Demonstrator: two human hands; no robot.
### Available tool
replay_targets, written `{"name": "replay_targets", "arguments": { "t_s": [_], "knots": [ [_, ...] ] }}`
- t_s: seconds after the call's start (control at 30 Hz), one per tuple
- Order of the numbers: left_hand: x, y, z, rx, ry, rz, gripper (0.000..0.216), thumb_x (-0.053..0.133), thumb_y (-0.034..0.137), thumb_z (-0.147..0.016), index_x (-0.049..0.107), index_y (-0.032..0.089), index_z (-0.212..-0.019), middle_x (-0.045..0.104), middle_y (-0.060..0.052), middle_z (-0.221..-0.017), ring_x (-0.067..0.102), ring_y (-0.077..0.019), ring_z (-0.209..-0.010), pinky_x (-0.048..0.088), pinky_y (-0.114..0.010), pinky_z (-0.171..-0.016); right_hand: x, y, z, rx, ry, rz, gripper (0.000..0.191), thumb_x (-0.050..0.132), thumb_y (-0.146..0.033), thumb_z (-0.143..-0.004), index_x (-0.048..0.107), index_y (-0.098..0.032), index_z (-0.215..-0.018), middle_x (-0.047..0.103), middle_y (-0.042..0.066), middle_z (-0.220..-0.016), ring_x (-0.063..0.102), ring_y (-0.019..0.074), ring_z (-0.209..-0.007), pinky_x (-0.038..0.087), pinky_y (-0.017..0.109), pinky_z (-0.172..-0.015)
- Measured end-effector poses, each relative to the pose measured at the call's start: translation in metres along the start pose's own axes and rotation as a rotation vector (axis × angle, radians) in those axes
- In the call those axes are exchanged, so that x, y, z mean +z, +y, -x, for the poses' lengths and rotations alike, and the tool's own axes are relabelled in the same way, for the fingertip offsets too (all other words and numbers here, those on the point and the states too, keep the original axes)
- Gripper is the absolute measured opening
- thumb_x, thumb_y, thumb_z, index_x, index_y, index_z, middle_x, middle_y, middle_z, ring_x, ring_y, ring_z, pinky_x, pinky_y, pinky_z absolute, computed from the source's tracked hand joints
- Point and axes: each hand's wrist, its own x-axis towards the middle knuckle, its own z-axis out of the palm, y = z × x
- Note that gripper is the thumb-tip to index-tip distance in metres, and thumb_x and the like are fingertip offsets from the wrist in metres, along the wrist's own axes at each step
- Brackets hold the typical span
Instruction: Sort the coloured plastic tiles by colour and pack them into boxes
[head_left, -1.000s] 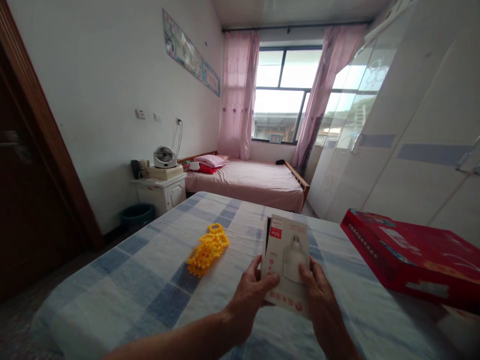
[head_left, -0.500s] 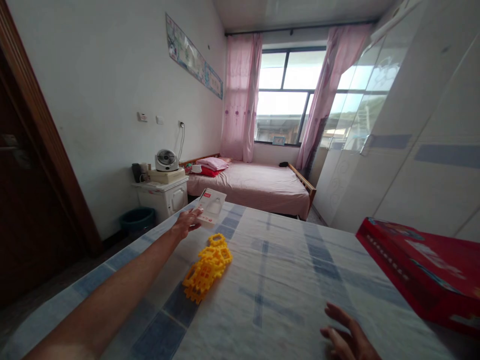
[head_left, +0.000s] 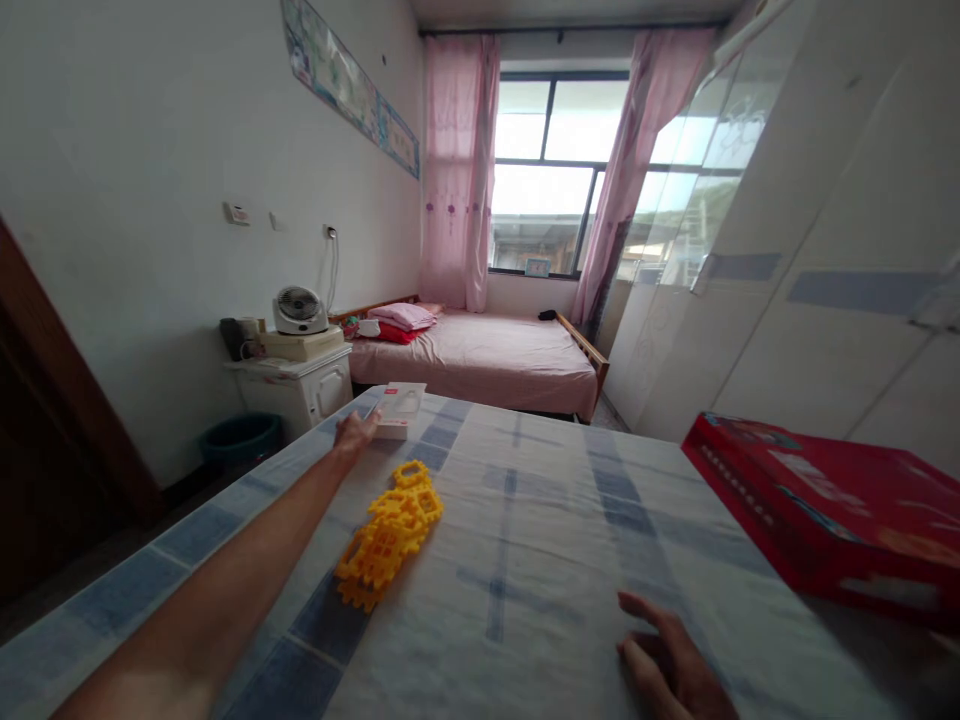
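Note:
At the table's far left corner, my left hand [head_left: 355,434] is closed on the left side of a small white box [head_left: 401,410] with red print. The box lies flat on the tabletop; part of the grip is too small to make out. Nearer to me, a pile of yellow plastic interlocking pieces [head_left: 390,535] lies to the right of my left forearm. My right hand [head_left: 667,655] is at the lower right, just over the cloth, thumb and index finger apart, with nothing in it.
A blue and white checked cloth [head_left: 540,550] covers the table. On its right side sits a large red box [head_left: 817,510]. Beyond the table are a pink-covered bed [head_left: 480,355], a white nightstand [head_left: 319,392] with a fan [head_left: 300,308], and a green bin [head_left: 240,440].
The white box went from tilted in my left hand to lying flat on the table, the hand still at its side. My right hand stays apart from everything. The view has shifted slightly.

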Motion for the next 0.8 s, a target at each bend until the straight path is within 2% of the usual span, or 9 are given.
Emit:
{"name": "replay_targets", "arguments": {
  "t_s": [0.07, 0.17, 0.3, 0.4, 0.47, 0.5, 0.57, 0.63, 0.8],
  "knots": [
    [-0.002, 0.01, 0.021, 0.063, -0.013, -0.126, 0.036, 0.071, 0.026, -0.062, 0.058, 0.01, -0.092, 0.055, -0.019, -0.123, 0.036, -0.0376, -0.128, 0.034, -0.046, -0.101, -0.005, -0.01, 0.005, -0.016, 0.006, -0.057, 0.042, 0.049, -0.045, -0.078, 0.055, -0.022, -0.112, 0.062, 0.008, -0.108, 0.062, 0.0212, -0.093, 0.05, 0.032, -0.078],
    [0.001, 0.025, 0.065, 0.191, -0.146, -0.221, 0.037, 0.064, 0.027, -0.068, 0.058, 0.016, -0.102, 0.05, -0.011, -0.132, 0.038, -0.0333, -0.127, 0.028, -0.047, -0.105, -0.025, -0.025, 0.01, -0.104, 0.11, -0.045, 0.037, 0.043, -0.036, -0.082, 0.051, -0.02, -0.115, 0.056, 0.008, -0.116, 0.06, 0.0191, -0.096, 0.05, 0.031, -0.078],
    [0.014, 0.023, 0.147, 0.492, -0.439, -0.318, 0.039, 0.058, 0.038, -0.068, 0.061, 0.024, -0.104, 0.044, -0.003, -0.138, 0.044, -0.0305, -0.124, 0.04, -0.043, -0.098, -0.084, -0.023, 0.022, -0.206, 0.421, 0.388, 0.044, 0.042, -0.031, -0.083, 0.044, -0.017, -0.124, 0.051, 0.012, -0.123, 0.049, 0.0228, -0.114, 0.042, 0.038, -0.092],
    [0.027, 0.002, 0.215, 0.679, -0.685, -0.33, 0.04, 0.056, 0.045, -0.069, 0.063, 0.029, -0.105, 0.048, -0.003, -0.136, 0.042, -0.0291, -0.126, 0.041, -0.042, -0.099, -0.14, 0.001, 0.04, -0.104, 0.619, 0.795, 0.055, 0.044, -0.038, -0.082, 0.04, -0.013, -0.13, 0.044, 0.017, -0.132, 0.039, 0.0301, -0.123, 0.034, 0.048, -0.097],
    [0.037, -0.014, 0.249, 0.686, -0.834, -0.357, 0.037, 0.055, 0.043, -0.071, 0.065, 0.028, -0.104, 0.05, -0.005, -0.134, 0.046, -0.0279, -0.124, 0.04, -0.042, -0.1, -0.173, 0.024, 0.051, 0.045, 0.658, 0.986, 0.062, 0.046, -0.046, -0.079, 0.039, -0.013, -0.132, 0.04, 0.019, -0.135, 0.038, 0.0343, -0.123, 0.034, 0.052, -0.095],
    [0.041, -0.022, 0.261, 0.683, -0.87, -0.361, 0.035, 0.053, 0.04, -0.073, 0.065, 0.027, -0.103, 0.051, -0.006, -0.133, 0.047, -0.0273, -0.123, 0.039, -0.043, -0.101, -0.187, 0.036, 0.056, 0.119, 0.645, 1.042, 0.066, 0.046, -0.05, -0.078, 0.039, -0.013, -0.132, 0.041, 0.02, -0.135, 0.038, 0.0355, -0.122, 0.035, 0.053, -0.094],
    [0.049, -0.035, 0.274, 0.687, -0.908, -0.36, 0.033, 0.052, 0.036, -0.074, 0.065, 0.026, -0.103, 0.051, -0.008, -0.133, 0.048, -0.0267, -0.122, 0.038, -0.044, -0.102, -0.208, 0.057, 0.063, 0.25, 0.577, 1.085, 0.072, 0.045, -0.058, -0.076, 0.04, -0.013, -0.132, 0.042, 0.02, -0.134, 0.041, 0.0364, -0.12, 0.036, 0.053, -0.092],
    [0.054, -0.045, 0.276, 0.709, -0.894, -0.363, 0.032, 0.051, 0.033, -0.074, 0.065, 0.025, -0.102, 0.05, -0.009, -0.133, 0.049, -0.0272, -0.121, 0.038, -0.045, -0.102, -0.218, 0.071, 0.068, 0.333, 0.51, 1.088, 0.074, 0.043, -0.061, -0.075, 0.041, -0.014, -0.132, 0.043, 0.019, -0.134, 0.041, 0.036, -0.12, 0.035, 0.052, -0.092],
    [0.056, -0.059, 0.27, 0.781, -0.839, -0.379, 0.03, 0.049, 0.028, -0.076, 0.065, 0.022, -0.101, 0.05, -0.011, -0.133, 0.05, -0.0274, -0.12, 0.041, -0.045, -0.1, -0.221, 0.073, 0.07, 0.399, 0.473, 1.126, 0.072, 0.041, -0.06, -0.075, 0.042, -0.015, -0.131, 0.049, 0.017, -0.126, 0.043, 0.0365, -0.116, 0.035, 0.055, -0.089]
  ]
}}
